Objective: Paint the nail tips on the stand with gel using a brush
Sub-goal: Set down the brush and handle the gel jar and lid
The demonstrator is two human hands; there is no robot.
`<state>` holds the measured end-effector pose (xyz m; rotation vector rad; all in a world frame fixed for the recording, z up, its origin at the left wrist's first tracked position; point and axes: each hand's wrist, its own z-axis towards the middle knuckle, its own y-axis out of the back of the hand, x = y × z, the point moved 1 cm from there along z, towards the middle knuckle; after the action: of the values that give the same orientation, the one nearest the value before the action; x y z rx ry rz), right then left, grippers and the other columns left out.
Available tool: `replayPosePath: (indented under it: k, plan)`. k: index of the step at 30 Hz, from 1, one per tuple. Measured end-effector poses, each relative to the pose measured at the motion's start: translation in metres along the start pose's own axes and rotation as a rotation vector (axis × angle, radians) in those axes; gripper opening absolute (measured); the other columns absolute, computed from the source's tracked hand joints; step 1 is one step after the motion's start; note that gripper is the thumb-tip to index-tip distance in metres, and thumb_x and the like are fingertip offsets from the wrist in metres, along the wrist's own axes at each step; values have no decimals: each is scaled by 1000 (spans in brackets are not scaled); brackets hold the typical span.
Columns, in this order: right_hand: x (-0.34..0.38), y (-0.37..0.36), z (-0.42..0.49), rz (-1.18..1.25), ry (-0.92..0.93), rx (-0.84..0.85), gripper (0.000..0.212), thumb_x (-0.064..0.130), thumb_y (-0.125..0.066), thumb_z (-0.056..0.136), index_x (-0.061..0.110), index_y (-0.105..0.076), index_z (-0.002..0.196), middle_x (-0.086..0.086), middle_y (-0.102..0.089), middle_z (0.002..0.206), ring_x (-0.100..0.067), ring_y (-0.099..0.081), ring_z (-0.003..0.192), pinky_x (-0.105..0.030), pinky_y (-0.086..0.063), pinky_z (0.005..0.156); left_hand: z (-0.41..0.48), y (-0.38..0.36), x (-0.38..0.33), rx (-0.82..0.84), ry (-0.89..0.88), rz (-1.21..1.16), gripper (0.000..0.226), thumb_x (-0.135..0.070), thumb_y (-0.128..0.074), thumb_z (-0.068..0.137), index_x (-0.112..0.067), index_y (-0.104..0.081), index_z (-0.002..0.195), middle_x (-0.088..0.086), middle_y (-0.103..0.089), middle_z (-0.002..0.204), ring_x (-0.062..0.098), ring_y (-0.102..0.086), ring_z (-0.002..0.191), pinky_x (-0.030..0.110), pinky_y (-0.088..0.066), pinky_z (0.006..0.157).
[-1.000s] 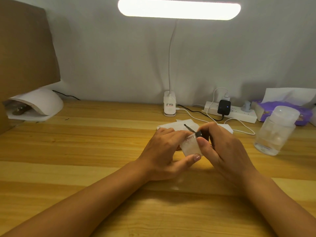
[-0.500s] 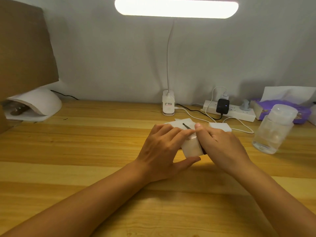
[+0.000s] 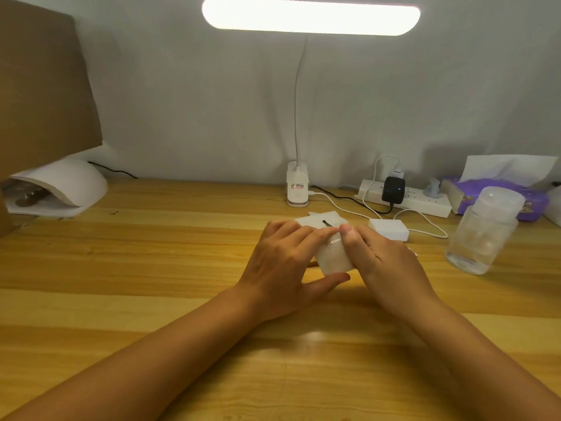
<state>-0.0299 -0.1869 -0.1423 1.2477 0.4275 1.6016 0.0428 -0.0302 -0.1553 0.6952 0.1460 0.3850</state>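
Left hand and right hand together clasp a small frosted-white plastic gel jar on the wooden counter. A thin dark brush protrudes beyond it. The jar is probably light, rigid and smooth; hold its sides.

Only 1 view existed: the head camera looked forward and down from above the near edge of the table, close to both forearms, facing the wall at 12 o'clock.

Left hand palm down, fingers curled in a grip, thumb extended beneath, right hand alongside, fingertips meeting, forearms converging
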Motion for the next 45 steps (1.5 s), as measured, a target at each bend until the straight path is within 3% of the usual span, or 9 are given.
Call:
replayPosePath:
  k: [6, 9, 13, 17, 27, 30, 33, 38, 45]
  plan:
    - [-14, 12, 7, 121, -82, -177, 57, 79, -29, 76, 27, -50, 89, 8, -59, 77, -10, -57, 69, -35, -52, 56, 2, -2, 8, 74, 168, -53, 76, -60, -62, 82, -13, -47, 140, 3, -54, 136, 18, -52, 114, 28, -35, 93]
    - [-43, 31, 11, 83, -147, -340, 59, 75, -37, 76, 22, -48, 100, 5, -56, 80, -8, -53, 69, -27, -44, 52, 0, -6, 20, 183, 419, -107, 72, -57, -67, 79, -22, -40, 136, -6, -51, 127, 13, -48, 110, 27, -35, 91]
    - [-72, 34, 10, 12, -259, -354, 58, 75, -47, 74, 26, -46, 104, 1, -54, 94, -20, -54, 85, -33, -47, 63, 0, -12, 28, 347, 599, -229, 57, -49, -71, 80, -27, -42, 124, -11, -57, 113, 11, -52, 104, 34, -45, 91]
    - [-77, 23, 12, -49, -252, -307, 52, 67, -58, 76, 25, -47, 104, 3, -51, 99, -17, -51, 89, -35, -48, 67, -1, -11, 26, 363, 564, -278, 39, -36, -69, 81, -33, -45, 111, -14, -62, 106, 10, -54, 99, 34, -44, 89]
    - [-76, 12, 15, -16, -190, -187, 69, 69, -45, 78, 25, -50, 132, -8, -46, 130, -21, -55, 97, -40, -51, 80, -2, -10, 24, 230, 435, -369, 29, -22, -70, 84, -25, -57, 110, -13, -63, 101, 9, -58, 92, 36, -51, 80]
    - [-69, 16, 14, -31, -135, -277, 72, 69, -43, 83, 19, -45, 135, -10, -49, 126, -25, -52, 107, -41, -50, 84, -1, -8, 22, 167, 439, -369, 31, -22, -72, 84, -24, -56, 111, -14, -63, 101, 10, -58, 89, 39, -51, 78]
    - [-46, 19, 7, -108, 54, -389, 60, 57, -58, 87, 15, -43, 127, -7, -53, 112, -23, -52, 99, -44, -51, 79, 1, -7, 20, 135, 455, -387, 35, -23, -73, 84, -23, -55, 114, -11, -65, 105, 10, -60, 88, 38, -52, 78]
    - [-4, -10, -10, -402, 150, -148, 86, 59, -64, 72, 17, -31, 139, -2, -39, 127, -21, -39, 115, -42, -35, 100, 3, -3, 14, 87, 424, -374, 42, -25, -75, 84, -19, -52, 119, -8, -64, 102, 11, -63, 84, 37, -55, 73]
    - [18, -30, -19, -378, 90, -154, 106, 70, -60, 68, 16, -18, 150, -4, -28, 146, -23, -27, 132, -43, -18, 113, 2, -5, 8, 40, 403, -376, 42, -25, -76, 81, -23, -51, 115, -10, -65, 100, 7, -63, 79, 31, -55, 69]
